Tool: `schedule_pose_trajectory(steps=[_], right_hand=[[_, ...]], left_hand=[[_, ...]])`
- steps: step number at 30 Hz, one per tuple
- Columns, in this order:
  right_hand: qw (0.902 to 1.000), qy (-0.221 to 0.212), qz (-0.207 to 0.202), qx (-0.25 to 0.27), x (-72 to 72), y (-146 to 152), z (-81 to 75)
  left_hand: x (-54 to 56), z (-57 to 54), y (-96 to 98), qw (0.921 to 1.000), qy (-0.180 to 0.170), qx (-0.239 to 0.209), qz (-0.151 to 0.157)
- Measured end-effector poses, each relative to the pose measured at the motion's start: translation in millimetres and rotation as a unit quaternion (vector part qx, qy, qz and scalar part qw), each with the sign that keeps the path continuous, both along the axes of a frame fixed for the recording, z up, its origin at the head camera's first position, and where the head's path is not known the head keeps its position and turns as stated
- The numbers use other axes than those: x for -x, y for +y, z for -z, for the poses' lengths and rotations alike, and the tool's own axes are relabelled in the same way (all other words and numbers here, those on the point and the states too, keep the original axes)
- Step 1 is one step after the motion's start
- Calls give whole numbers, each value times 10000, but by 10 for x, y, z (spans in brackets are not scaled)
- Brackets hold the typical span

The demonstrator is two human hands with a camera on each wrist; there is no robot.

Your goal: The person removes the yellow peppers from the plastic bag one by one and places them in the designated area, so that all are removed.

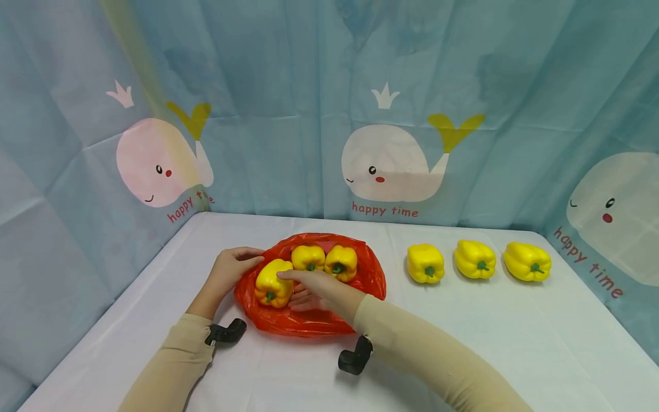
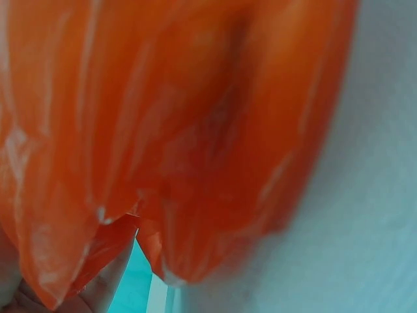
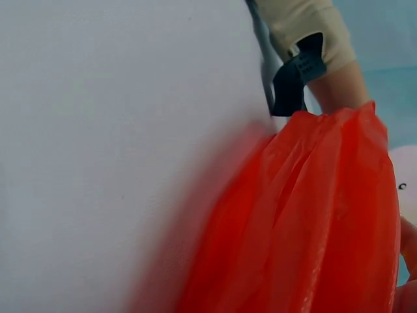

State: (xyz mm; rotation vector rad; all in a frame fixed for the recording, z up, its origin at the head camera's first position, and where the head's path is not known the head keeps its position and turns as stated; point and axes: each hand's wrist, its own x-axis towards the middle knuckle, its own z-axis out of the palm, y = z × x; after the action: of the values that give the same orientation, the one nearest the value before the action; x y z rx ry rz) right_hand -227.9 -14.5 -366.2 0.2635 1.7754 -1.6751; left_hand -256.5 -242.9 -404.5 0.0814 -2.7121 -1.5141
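A red plastic bag (image 1: pixel 370 274) lies spread with its mouth up on the white table. Inside it are three yellow bell peppers: one at the front left (image 1: pixel 269 283), one at the back (image 1: pixel 307 257) and one to the right of that (image 1: pixel 341 261). At the bag's left rim, my left hand (image 1: pixel 233 273) pinches the plastic between thumb and fingers. My right hand (image 1: pixel 321 289) is over the bag, its fingers extended beside the front-left pepper and its thumb across that pepper. Red plastic (image 2: pixel 163 117) fills much of the left wrist view, and its folds (image 3: pixel 313 215) hide the peppers in the right wrist view.
Right of the bag, three more yellow bell peppers stand in a row: a near one (image 1: pixel 425 263), a middle one (image 1: pixel 475 259) and a far-right one (image 1: pixel 527 262). A blue curtain (image 1: pixel 278 143) with whale prints hangs behind the white table (image 1: pixel 288 377).
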Motion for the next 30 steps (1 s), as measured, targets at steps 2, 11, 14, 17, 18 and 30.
schedule_pose_trajectory(steps=[2,11,14,17,18,30], right_hand=[[10000,-19,69,14,0,-18,4],[9997,-98,227,-42,13,-95,32],[9996,-133,253,21,14,-88,36],[9996,-144,234,92,11,-75,44],[9996,-141,227,108,9,-71,43],[9986,-158,271,422,-15,-29,20]], left_hand=[[-6,-6,-2,10000,20,-1,6],[8,6,-10,10000,-18,-5,22],[12,9,-14,10000,12,-21,47],[4,3,-12,10000,19,-9,68],[3,2,-12,10000,-4,-21,53],[11,12,-15,10000,-36,-34,40]])
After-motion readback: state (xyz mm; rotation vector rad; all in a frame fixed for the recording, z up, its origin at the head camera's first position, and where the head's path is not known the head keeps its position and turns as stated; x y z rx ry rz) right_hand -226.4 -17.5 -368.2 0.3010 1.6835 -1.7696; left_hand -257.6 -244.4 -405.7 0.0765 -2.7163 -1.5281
